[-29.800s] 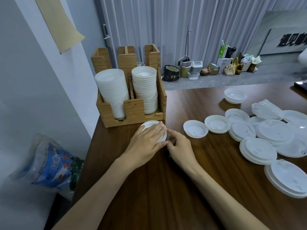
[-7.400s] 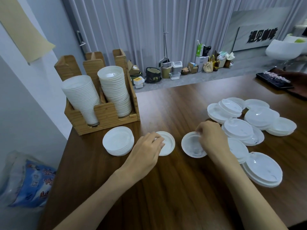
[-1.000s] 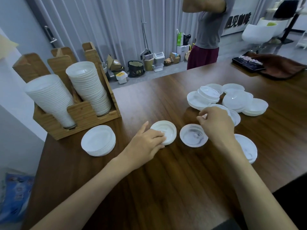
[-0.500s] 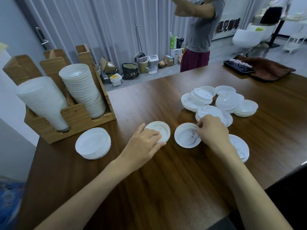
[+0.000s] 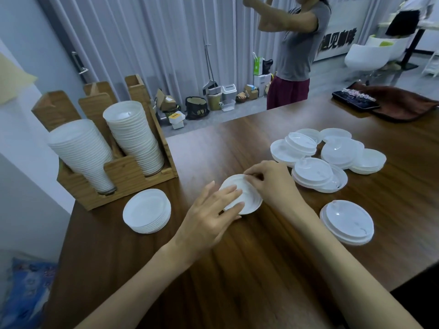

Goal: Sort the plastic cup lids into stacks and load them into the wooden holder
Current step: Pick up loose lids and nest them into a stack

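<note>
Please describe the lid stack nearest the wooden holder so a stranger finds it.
Find the wooden holder on the table, far left. Just before it lies a neat stack of white lids. It sits alone, untouched, unlike the scattered lids rightward.

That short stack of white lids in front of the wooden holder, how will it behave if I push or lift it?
The stack is probably light: thin plastic lids. Low and nested, it seems unlikely to tip; pushed, it should slide on the smooth table. Lifted by the rim, lids may flex or separate.
</note>
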